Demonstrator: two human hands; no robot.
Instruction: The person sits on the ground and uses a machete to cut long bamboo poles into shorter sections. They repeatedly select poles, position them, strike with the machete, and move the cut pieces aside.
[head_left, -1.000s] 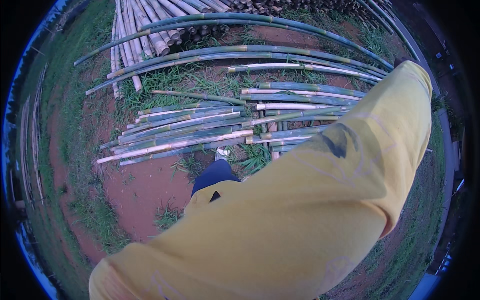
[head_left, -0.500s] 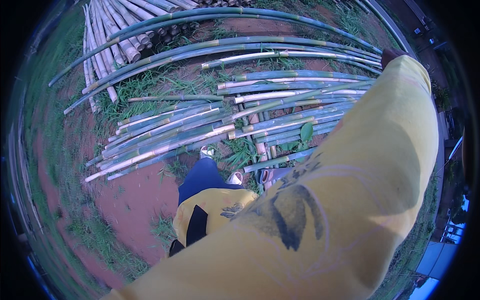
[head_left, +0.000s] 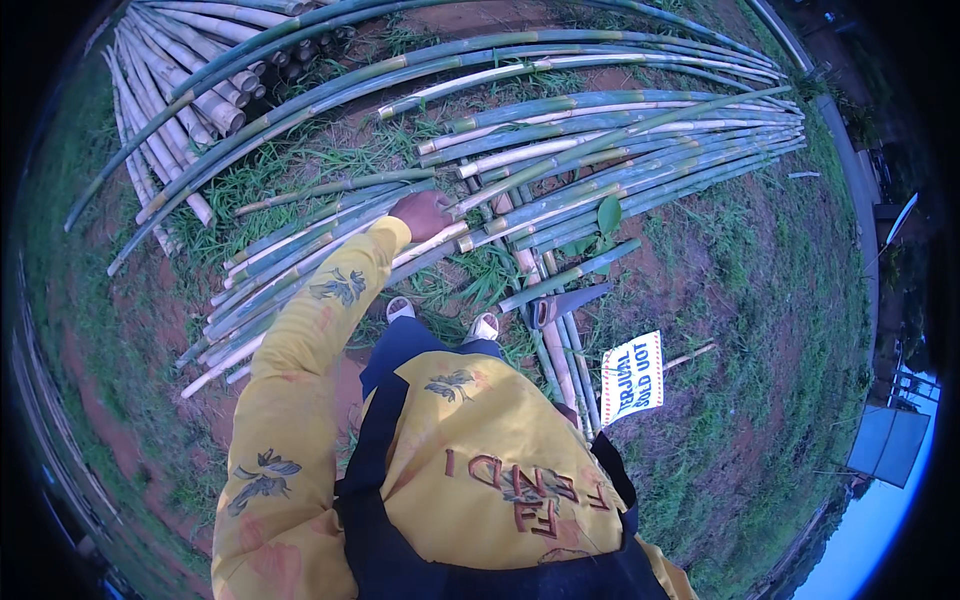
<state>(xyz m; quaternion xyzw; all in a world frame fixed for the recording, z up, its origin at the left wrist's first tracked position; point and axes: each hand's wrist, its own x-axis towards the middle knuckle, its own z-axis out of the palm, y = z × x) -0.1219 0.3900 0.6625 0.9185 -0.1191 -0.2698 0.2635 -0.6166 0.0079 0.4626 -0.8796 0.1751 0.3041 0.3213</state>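
My left hand [head_left: 422, 215] is closed round the near end of a long, thin green bamboo pole [head_left: 620, 134]. That pole slants over a row of cut bamboo poles [head_left: 640, 180] to the far right. Under and beside the hand lies another bundle of shorter bamboo pieces [head_left: 300, 270], some with pale stripped sides. Of my right arm, only a bit of yellow sleeve [head_left: 668, 575] shows at the lower edge. A small dark patch [head_left: 567, 412] beside my shirt may be part of my right hand, but its fingers are hidden.
A handsaw [head_left: 570, 304] lies across bamboo rails near my feet. To the right, a white sign [head_left: 632, 377] on a stick lies in the grass. Long curved green poles [head_left: 400, 75] span the far side, and a stack of pale bamboo [head_left: 190, 70] lies far left.
A yellow-sleeved arm that crossed the view to the far right is gone from there. My left hand now grips the thin pole's near end. The handsaw and sign are now uncovered.
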